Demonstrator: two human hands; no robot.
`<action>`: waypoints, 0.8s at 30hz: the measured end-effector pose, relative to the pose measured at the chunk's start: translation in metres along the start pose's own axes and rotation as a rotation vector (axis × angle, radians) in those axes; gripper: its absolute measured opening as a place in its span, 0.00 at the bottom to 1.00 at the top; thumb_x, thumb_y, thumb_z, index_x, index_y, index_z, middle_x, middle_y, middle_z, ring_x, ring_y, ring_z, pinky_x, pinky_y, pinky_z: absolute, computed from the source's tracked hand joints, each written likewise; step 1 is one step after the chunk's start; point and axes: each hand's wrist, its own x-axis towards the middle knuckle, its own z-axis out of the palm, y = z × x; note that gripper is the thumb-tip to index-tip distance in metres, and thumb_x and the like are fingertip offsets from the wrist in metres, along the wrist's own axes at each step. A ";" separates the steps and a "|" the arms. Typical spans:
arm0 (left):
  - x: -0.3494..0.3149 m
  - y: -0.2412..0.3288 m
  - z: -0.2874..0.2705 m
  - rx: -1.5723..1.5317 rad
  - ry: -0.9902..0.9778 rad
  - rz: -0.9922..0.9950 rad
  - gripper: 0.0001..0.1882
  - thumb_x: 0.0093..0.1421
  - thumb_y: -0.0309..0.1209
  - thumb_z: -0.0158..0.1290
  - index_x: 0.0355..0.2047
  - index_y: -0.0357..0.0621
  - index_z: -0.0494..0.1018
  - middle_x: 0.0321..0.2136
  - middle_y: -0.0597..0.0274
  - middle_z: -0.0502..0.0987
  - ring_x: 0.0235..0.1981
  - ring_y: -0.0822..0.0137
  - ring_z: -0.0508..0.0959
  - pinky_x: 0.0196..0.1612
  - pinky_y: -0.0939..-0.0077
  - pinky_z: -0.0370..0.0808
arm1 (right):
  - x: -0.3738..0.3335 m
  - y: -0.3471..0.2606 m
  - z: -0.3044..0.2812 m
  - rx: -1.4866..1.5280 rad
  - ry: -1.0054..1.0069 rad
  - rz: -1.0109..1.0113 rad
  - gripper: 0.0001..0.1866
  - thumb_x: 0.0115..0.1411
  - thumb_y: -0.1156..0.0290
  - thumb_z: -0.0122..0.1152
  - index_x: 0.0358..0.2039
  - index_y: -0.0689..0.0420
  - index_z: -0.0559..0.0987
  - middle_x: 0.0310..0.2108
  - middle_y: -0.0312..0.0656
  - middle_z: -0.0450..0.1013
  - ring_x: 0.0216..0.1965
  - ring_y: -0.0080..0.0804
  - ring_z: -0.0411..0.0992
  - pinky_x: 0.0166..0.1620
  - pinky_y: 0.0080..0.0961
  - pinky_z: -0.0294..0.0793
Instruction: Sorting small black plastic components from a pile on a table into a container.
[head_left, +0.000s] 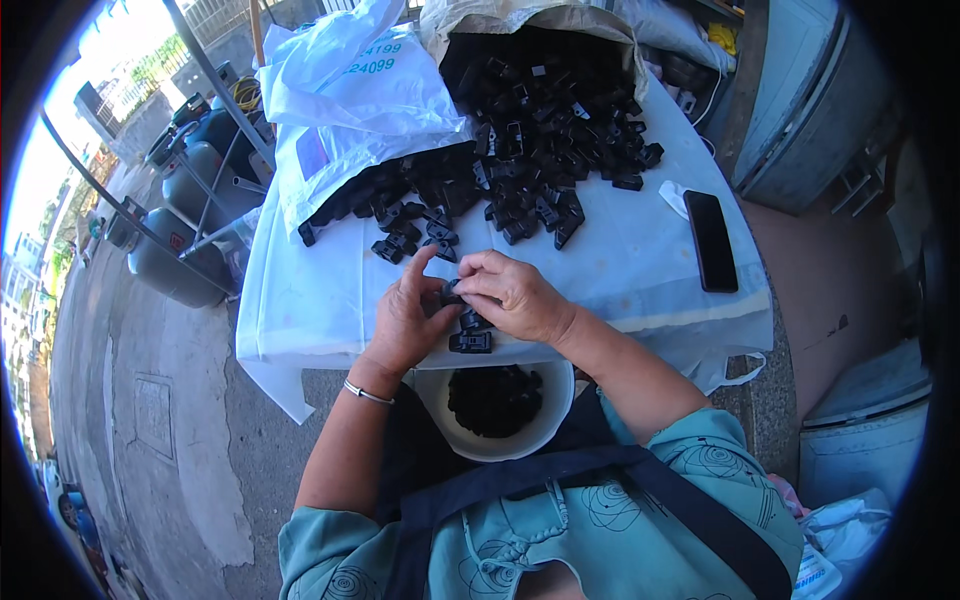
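Far left: grey tanks (175,270) stand on the pavement, one bearing a small red label too small to read; the outer scenery is cut by the dark fisheye rim. Upper left of centre: a white sack (365,110) bears teal printed digits, the upper row partly lost in folds; it hides part of the heap of black parts (545,150). Frame centre: the left hand (405,315) has its index finger raised, thumb and other fingers around the left side of a small black part (451,293); cannot tell whether they clamp it. Fingers cover most of this part, outline indistinct. White bowl (560,405), lower centre, contains more dark pieces, merging into one mass. The right hand (520,298) pinches the part's right side, thumb and fingertips together on it. Right: phone (712,242), screen dark. Lower right corner: plastic bag (845,530), blue print, cut by the rim.
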 end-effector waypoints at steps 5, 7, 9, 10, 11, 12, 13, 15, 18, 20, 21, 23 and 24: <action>0.000 0.004 -0.003 0.055 -0.019 0.036 0.42 0.44 0.25 0.66 0.60 0.47 0.59 0.32 0.59 0.80 0.30 0.62 0.80 0.37 0.71 0.77 | 0.002 0.001 0.003 0.021 0.028 -0.024 0.09 0.54 0.79 0.60 0.37 0.60 0.80 0.41 0.44 0.74 0.37 0.41 0.76 0.41 0.30 0.78; 0.000 0.000 -0.001 0.012 -0.020 0.036 0.42 0.44 0.25 0.66 0.60 0.47 0.60 0.32 0.58 0.80 0.30 0.61 0.80 0.37 0.71 0.77 | 0.003 0.000 0.002 -0.050 -0.017 -0.018 0.10 0.56 0.76 0.59 0.40 0.58 0.80 0.41 0.43 0.75 0.39 0.40 0.75 0.43 0.31 0.76; 0.000 -0.003 -0.001 -0.029 -0.018 0.036 0.41 0.44 0.25 0.66 0.59 0.47 0.61 0.32 0.58 0.80 0.30 0.61 0.80 0.37 0.71 0.77 | 0.004 -0.010 -0.004 -0.199 -0.085 -0.041 0.12 0.56 0.75 0.59 0.42 0.57 0.80 0.43 0.43 0.75 0.42 0.39 0.74 0.46 0.31 0.74; 0.000 -0.003 0.001 -0.025 -0.013 0.026 0.40 0.44 0.25 0.66 0.58 0.47 0.62 0.32 0.58 0.80 0.30 0.61 0.80 0.38 0.71 0.77 | 0.004 -0.014 -0.008 -0.350 -0.154 -0.062 0.14 0.56 0.74 0.59 0.45 0.56 0.79 0.44 0.43 0.75 0.44 0.39 0.73 0.49 0.32 0.72; 0.000 -0.003 0.001 -0.021 -0.008 0.016 0.39 0.44 0.25 0.66 0.58 0.46 0.63 0.32 0.58 0.80 0.31 0.61 0.79 0.39 0.71 0.77 | 0.004 -0.013 -0.010 -0.349 -0.154 -0.062 0.14 0.56 0.74 0.59 0.45 0.56 0.79 0.44 0.43 0.75 0.44 0.39 0.73 0.49 0.32 0.72; 0.000 -0.003 0.001 -0.021 -0.007 0.014 0.39 0.44 0.25 0.66 0.58 0.46 0.63 0.32 0.58 0.80 0.31 0.61 0.79 0.39 0.71 0.77 | 0.006 -0.010 -0.012 -0.298 -0.207 0.000 0.15 0.57 0.72 0.60 0.46 0.56 0.79 0.44 0.42 0.75 0.45 0.38 0.72 0.50 0.33 0.70; 0.001 -0.002 0.001 0.005 -0.002 0.037 0.39 0.43 0.25 0.66 0.57 0.46 0.63 0.32 0.57 0.79 0.31 0.61 0.79 0.39 0.71 0.77 | 0.006 -0.010 -0.013 -0.249 -0.258 0.067 0.16 0.57 0.69 0.60 0.46 0.56 0.79 0.45 0.41 0.75 0.46 0.38 0.71 0.51 0.34 0.69; 0.001 -0.002 0.002 0.030 0.000 0.061 0.39 0.43 0.25 0.66 0.57 0.46 0.64 0.32 0.57 0.79 0.32 0.61 0.79 0.40 0.70 0.77 | 0.004 -0.009 -0.011 -0.300 -0.280 0.059 0.17 0.57 0.67 0.59 0.47 0.56 0.78 0.46 0.41 0.74 0.47 0.38 0.71 0.51 0.34 0.68; -0.001 -0.006 -0.001 -0.006 0.018 0.067 0.38 0.42 0.26 0.66 0.56 0.46 0.65 0.32 0.58 0.79 0.33 0.61 0.79 0.40 0.70 0.76 | -0.001 -0.016 -0.006 -0.401 -0.258 0.022 0.18 0.59 0.65 0.58 0.49 0.55 0.77 0.48 0.41 0.73 0.49 0.40 0.70 0.53 0.37 0.66; -0.001 -0.003 -0.004 0.044 -0.008 0.150 0.33 0.44 0.27 0.64 0.53 0.45 0.67 0.33 0.57 0.78 0.33 0.61 0.78 0.40 0.69 0.76 | -0.009 -0.024 -0.003 -0.462 -0.214 0.005 0.19 0.60 0.63 0.57 0.50 0.55 0.76 0.49 0.41 0.73 0.50 0.41 0.69 0.53 0.38 0.65; 0.001 -0.001 -0.010 0.045 -0.008 0.153 0.33 0.44 0.27 0.64 0.53 0.45 0.67 0.33 0.57 0.78 0.33 0.61 0.78 0.40 0.69 0.76 | -0.013 -0.027 0.000 -0.505 -0.242 0.031 0.20 0.60 0.62 0.56 0.52 0.55 0.75 0.49 0.41 0.73 0.51 0.41 0.68 0.54 0.38 0.63; 0.006 0.004 -0.025 0.007 -0.141 0.126 0.28 0.46 0.28 0.62 0.50 0.44 0.70 0.33 0.56 0.77 0.33 0.60 0.78 0.39 0.69 0.76 | -0.016 -0.026 -0.001 -0.554 -0.264 0.065 0.21 0.61 0.61 0.55 0.53 0.54 0.74 0.49 0.41 0.73 0.52 0.42 0.67 0.55 0.39 0.62; 0.011 0.007 -0.028 0.023 -0.129 0.047 0.25 0.49 0.31 0.61 0.49 0.44 0.72 0.34 0.53 0.75 0.32 0.58 0.78 0.37 0.67 0.76 | -0.019 -0.020 -0.002 -0.529 -0.198 -0.003 0.21 0.61 0.60 0.55 0.53 0.54 0.74 0.46 0.42 0.73 0.49 0.42 0.69 0.52 0.39 0.65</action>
